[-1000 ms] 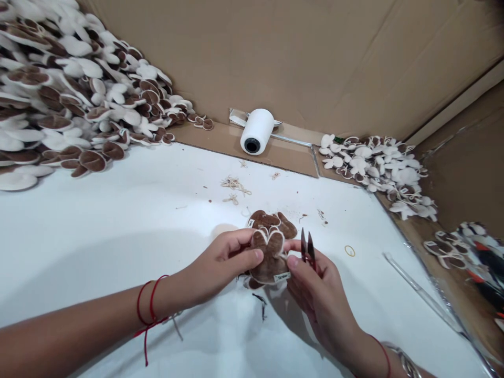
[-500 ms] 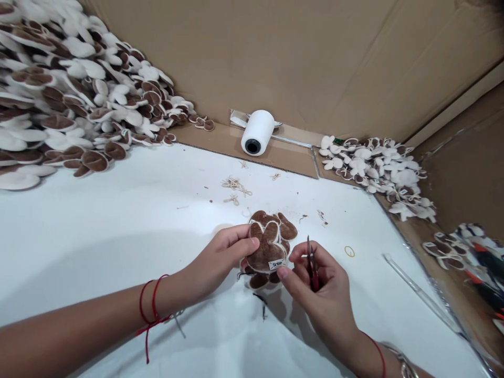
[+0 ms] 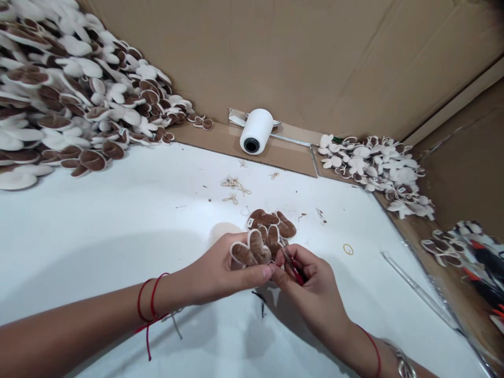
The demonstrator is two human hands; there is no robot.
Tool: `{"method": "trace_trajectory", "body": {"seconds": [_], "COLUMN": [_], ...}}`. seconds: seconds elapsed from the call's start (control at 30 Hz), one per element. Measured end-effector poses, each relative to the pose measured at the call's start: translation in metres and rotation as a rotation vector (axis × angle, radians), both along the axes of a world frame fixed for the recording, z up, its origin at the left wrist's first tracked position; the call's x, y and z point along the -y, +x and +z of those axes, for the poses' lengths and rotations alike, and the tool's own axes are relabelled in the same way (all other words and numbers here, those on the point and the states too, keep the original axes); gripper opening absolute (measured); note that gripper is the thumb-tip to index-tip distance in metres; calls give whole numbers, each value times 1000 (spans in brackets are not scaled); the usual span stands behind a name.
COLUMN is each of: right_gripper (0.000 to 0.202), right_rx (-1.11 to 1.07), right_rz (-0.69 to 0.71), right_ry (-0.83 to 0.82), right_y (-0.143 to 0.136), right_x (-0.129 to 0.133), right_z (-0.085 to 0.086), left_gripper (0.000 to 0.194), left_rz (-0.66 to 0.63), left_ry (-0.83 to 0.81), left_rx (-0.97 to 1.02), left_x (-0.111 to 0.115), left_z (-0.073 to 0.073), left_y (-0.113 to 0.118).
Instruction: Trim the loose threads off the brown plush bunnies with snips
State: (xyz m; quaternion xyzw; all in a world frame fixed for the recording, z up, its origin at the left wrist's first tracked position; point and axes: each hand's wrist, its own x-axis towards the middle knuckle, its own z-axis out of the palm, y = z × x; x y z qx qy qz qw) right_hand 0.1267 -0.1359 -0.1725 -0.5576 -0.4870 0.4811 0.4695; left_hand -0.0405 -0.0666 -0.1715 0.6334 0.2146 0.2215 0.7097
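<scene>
Remotely, I saw the left hand (image 3: 222, 270) pinching a plush (image 3: 258, 247), seemingly for steadiness; the right hand (image 3: 311, 281), at its four o'clock, gripped snips (image 3: 298, 274).

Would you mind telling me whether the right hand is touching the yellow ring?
Apart: the head view shows a strip of white tabletop between the right hand and the yellow ring.

Two hands (image 3: 222, 268) (image 3: 315, 286) — one white roll (image 3: 258, 128)
</scene>
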Motion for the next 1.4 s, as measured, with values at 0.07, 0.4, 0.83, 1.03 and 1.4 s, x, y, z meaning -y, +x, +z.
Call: {"method": "trace_trajectory", "body": {"seconds": [0.07, 0.4, 0.83, 1.03, 1.4], "right_gripper": [21, 19, 30, 28, 37], "right_rx": [44, -109, -409, -485, -387], "right_rz": [72, 214, 130, 269, 231], "right_ry": [28, 109, -80, -131, -138], "right_y": [1, 4, 8, 8, 6], "right_x": [2, 6, 4, 3, 0], "right_z": [-1, 1, -4, -10, -17], "left_gripper": [28, 49, 48, 35, 37], "left_rz": [-21, -33, -148, -253, -188], "left_ry": [92, 45, -165, -119, -61], "left_rx": [-58, 95, 206, 138, -111], "left_x": [1, 3, -1, -3, 4], "left_z": [0, 2, 1, -2, -5], "left_y": [0, 1, 1, 1, -6]}}
